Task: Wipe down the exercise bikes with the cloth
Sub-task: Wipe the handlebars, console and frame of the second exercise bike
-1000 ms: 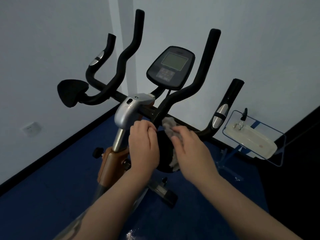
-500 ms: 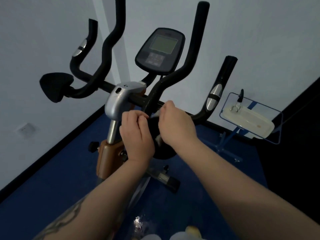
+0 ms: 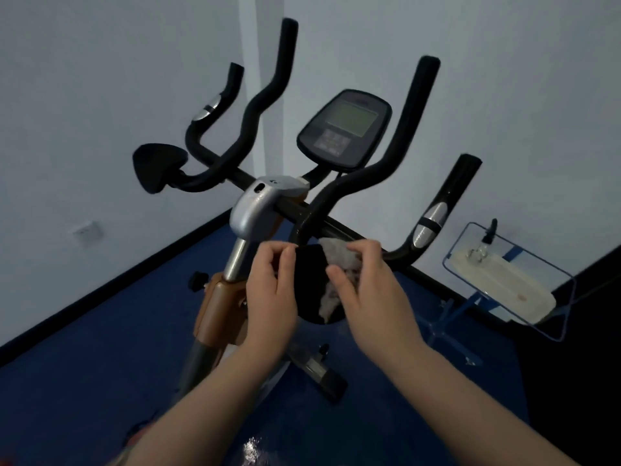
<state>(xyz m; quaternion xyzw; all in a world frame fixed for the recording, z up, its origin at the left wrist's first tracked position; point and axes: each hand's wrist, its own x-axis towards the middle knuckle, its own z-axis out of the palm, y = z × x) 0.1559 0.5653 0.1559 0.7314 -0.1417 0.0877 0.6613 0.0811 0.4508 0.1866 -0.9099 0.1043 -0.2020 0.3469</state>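
at centre frame, right hand (image 3: 373, 297) fingers hold the grey cloth (image 3: 337, 260) against the bike's black elbow pad (image 3: 311, 284); left hand (image 3: 272, 294) fingers curl on the pad's left edge.

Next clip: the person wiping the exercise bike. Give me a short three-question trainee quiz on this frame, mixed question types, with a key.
1. True or false: the grey cloth lies against the black elbow pad, held by the right hand.
2. Which hand grips the pad's edge without cloth? A) left hand B) right hand C) neither
3. Fill in: the console sits between the two tall ____ handlebars.

Key: 1 true; 2 A; 3 black.
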